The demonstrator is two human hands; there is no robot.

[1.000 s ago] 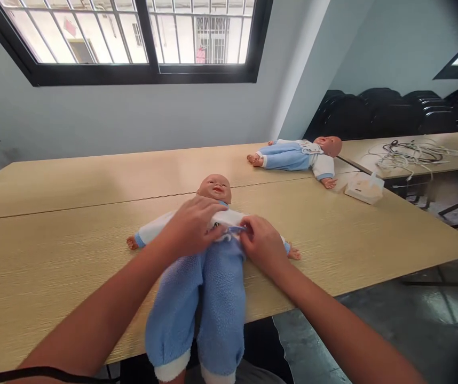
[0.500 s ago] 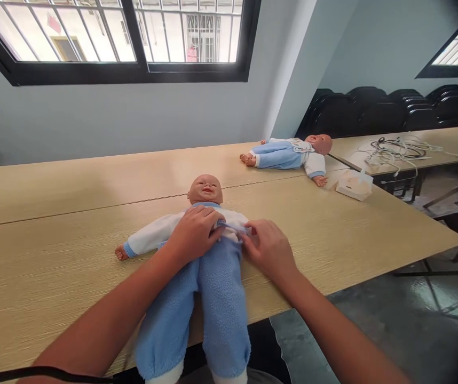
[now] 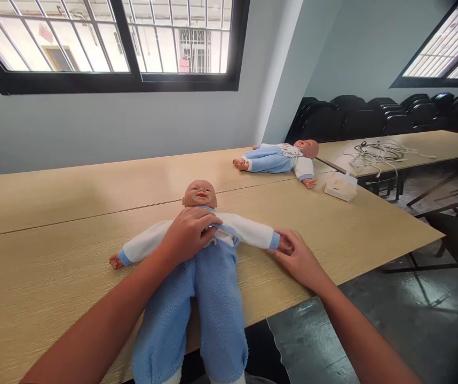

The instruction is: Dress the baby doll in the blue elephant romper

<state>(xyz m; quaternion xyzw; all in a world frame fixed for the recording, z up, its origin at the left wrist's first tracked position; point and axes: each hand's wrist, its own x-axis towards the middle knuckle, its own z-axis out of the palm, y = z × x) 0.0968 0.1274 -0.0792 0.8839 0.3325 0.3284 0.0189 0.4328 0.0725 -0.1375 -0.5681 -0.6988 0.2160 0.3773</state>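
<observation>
The doll [image 3: 197,250] lay on its back at the near edge of the table [image 3: 53,266], legs hanging over. Your left hand [image 3: 187,234] rested flat on its chest, fingers curled at the blue collar trim. Your right hand [image 3: 297,256] cupped the doll's hand at the sleeve cuff; whether it pinched, I cannot tell. The doll looked light, soft and floppy in its fleece suit, with a hard head, so the torso was your best hold. Half a second earlier your right hand was at the chest trim; it had since moved out to the cuff, and the arm lay straighter.
</observation>
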